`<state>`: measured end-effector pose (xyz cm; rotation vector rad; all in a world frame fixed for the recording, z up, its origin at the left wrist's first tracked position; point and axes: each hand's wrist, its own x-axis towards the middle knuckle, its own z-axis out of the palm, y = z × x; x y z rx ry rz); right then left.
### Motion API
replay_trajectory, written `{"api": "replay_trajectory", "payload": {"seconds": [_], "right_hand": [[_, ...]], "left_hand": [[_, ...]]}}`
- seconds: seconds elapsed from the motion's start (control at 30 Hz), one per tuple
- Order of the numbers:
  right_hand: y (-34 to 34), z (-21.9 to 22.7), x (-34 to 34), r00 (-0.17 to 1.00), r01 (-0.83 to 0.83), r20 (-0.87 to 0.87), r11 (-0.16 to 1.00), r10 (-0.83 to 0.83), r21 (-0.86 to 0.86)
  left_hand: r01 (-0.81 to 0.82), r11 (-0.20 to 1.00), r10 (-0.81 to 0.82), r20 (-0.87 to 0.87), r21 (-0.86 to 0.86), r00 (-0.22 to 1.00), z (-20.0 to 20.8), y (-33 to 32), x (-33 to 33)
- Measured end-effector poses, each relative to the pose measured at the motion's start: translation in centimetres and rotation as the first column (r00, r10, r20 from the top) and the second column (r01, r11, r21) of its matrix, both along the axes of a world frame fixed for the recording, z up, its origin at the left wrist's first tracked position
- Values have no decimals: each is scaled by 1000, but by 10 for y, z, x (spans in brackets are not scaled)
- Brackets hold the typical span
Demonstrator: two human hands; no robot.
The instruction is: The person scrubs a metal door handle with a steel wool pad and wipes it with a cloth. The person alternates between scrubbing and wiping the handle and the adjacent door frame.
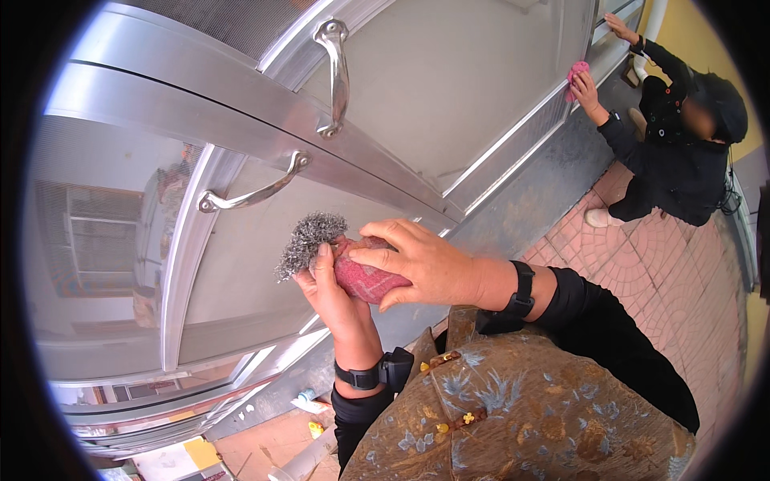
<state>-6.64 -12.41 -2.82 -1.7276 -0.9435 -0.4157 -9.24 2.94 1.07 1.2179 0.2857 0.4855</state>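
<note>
A grey steel wool scrubber (310,240) is pinched between the thumb and fingers of my left hand (331,293). Against it lies a bunched pink cloth (370,276), which my right hand (425,260) clasps from above with curled fingers. Both hands are together in front of my chest, close to the metal-framed double door. The cloth and scrubber touch each other; part of the cloth is hidden under my right fingers. Just beyond my hands are two curved chrome door handles, one upper (337,76) and one lower (255,188).
At the right a crouching person in black (674,144) presses another pink cloth (577,78) to the door frame. Pinkish paving tiles (593,248) cover the ground. Several small items, among them a yellow one (315,430), lie by the door's foot at lower left.
</note>
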Motion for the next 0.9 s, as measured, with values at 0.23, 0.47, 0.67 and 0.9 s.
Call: {"api": "replay_trajectory", "payload": {"seconds": [0.23,0.47,0.67,0.9], "right_hand": [[-2,-14,2,953,-83,-258,959,156,272],[-22,7,31,973,185,-189,941,-134,284],[-29,49,76,891,353,154,864,-428,359],[-23,42,99,841,443,97,780,-532,441]], "left_hand": [[80,996,-75,157,-26,985,20,0,-5],[-302,638,-36,419,709,907,45,46,0],[-254,247,-186,303,935,935,95,23,31],[213,527,-369,-4,823,929,158,-20,85]]}}
